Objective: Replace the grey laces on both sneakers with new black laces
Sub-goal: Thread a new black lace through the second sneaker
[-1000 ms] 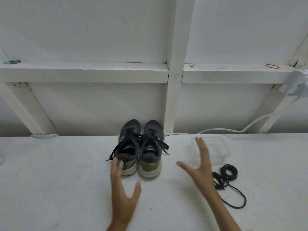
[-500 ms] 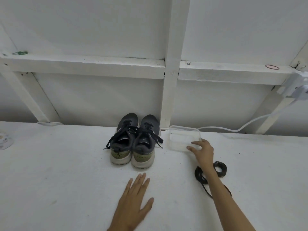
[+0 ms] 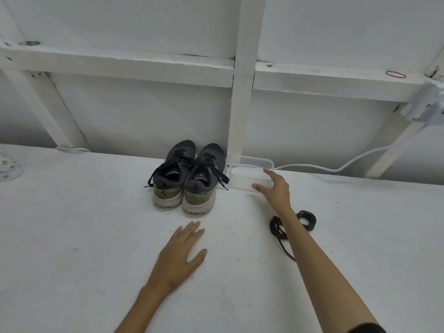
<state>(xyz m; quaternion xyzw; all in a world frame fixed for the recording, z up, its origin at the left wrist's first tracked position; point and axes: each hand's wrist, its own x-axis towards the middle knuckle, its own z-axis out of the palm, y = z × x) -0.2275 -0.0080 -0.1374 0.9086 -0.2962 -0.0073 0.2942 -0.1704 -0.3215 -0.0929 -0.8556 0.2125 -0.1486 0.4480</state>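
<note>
Two dark grey sneakers stand side by side against the back wall, heels toward me: the left sneaker (image 3: pixel 171 179) and the right sneaker (image 3: pixel 204 186), both threaded with dark laces that hang loose. A bundle of black laces (image 3: pixel 306 219) lies on the table to the right, partly hidden under my right forearm. My right hand (image 3: pixel 276 191) reaches past it with fingers spread and touches a clear plastic container (image 3: pixel 247 179) just right of the sneakers. Palm down and fingers straight, my left hand (image 3: pixel 180 255) lies flat on the table in front of the sneakers.
A white post (image 3: pixel 242 104) rises behind the right sneaker. A white cable (image 3: pixel 336 168) runs along the wall to a white device (image 3: pixel 430 109) at the right. A round object (image 3: pixel 8 168) sits at the left edge. Rubber bands lie on the upper ledge.
My right hand moved to the clear container, which has slid back to the wall beside the sneakers. My left hand came down flat on the table.
</note>
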